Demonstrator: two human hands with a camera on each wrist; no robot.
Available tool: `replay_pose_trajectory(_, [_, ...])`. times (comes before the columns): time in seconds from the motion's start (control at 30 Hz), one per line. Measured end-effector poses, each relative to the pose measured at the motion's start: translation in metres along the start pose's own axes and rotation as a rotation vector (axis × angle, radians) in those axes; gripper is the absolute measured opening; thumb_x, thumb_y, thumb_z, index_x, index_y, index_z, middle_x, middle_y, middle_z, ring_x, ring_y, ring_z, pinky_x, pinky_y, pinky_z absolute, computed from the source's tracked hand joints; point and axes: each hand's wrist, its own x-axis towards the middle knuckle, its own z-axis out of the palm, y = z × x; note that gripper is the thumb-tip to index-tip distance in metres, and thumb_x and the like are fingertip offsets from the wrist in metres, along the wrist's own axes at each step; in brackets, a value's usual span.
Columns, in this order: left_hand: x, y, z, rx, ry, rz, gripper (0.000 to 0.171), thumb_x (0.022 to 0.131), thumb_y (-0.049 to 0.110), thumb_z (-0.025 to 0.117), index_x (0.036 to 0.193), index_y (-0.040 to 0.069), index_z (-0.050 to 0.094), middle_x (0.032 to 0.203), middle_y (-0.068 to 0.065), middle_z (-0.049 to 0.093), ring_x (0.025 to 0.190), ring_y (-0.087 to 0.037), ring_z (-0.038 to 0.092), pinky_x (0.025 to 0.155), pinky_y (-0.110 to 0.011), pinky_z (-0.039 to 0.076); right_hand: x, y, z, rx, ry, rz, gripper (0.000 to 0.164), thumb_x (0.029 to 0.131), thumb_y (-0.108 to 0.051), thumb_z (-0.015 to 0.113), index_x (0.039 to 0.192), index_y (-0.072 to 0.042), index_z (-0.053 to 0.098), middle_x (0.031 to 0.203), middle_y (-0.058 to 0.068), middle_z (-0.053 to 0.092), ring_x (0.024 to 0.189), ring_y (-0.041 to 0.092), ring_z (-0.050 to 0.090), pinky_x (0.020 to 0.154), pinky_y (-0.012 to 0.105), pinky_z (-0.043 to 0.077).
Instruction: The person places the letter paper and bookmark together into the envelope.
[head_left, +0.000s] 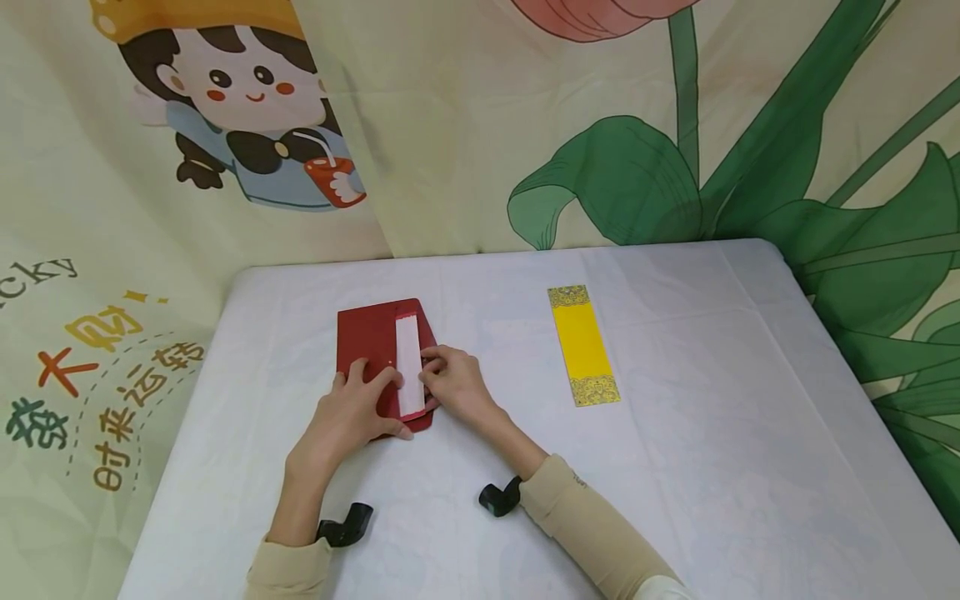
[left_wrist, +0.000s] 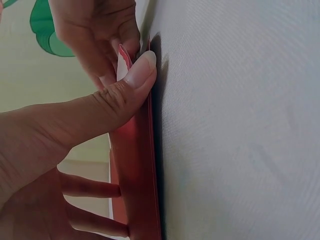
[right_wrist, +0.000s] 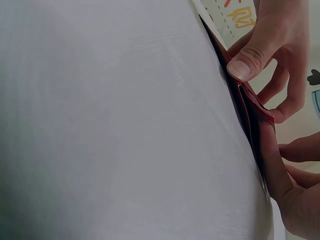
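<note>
One left hand [head_left: 352, 412]: bent over the red envelope [head_left: 364, 337] at its 6 o'clock, clamped on it, my thumb at the near edge and my fingers on top.
My right hand [head_left: 456, 385]: fingers together, pinching the long edge of the white strip [head_left: 408, 358] from about 4 o'clock.
White strip: red-edged, lying along the envelope's 3 o'clock side; whether it is a folded part of the envelope or a separate piece, I cannot tell.
Step in hand: working that strip's edge, as I judge it; folding or tucking, the pictures don't settle which.
Next move: calls for firm pressure from my left so the envelope doesn't slide, and a light, even pull or push from my right, lest the paper crease.
Yellow paper [head_left: 584, 342]: well apart at the envelope's 3 o'clock, patterned at both ends, untouched.
White cloth [head_left: 712, 433]: under everything.
Printed backdrop [head_left: 450, 150]: beyond, at 12 o'clock.
</note>
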Motion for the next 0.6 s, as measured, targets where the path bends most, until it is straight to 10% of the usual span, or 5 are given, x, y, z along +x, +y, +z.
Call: replay_pose_trajectory(0.6, [0.0002, -0.0002, -0.0011, 0.002, 0.002, -0.005, 0.072, 0.071, 0.044, 0.094, 0.127, 0.014, 0.060, 0.146, -0.034, 0.039, 0.123, -0.059, 0.045, 0.085, -0.070, 0.052, 0.0043, -0.0009, 0.0085, -0.034, -0.024, -0.049, 0.034, 0.095, 0.004, 0.064, 0.128, 0.005, 0.066, 0.088, 0.012, 0.073, 0.054, 0.015, 0.069, 0.052, 0.025, 0.058])
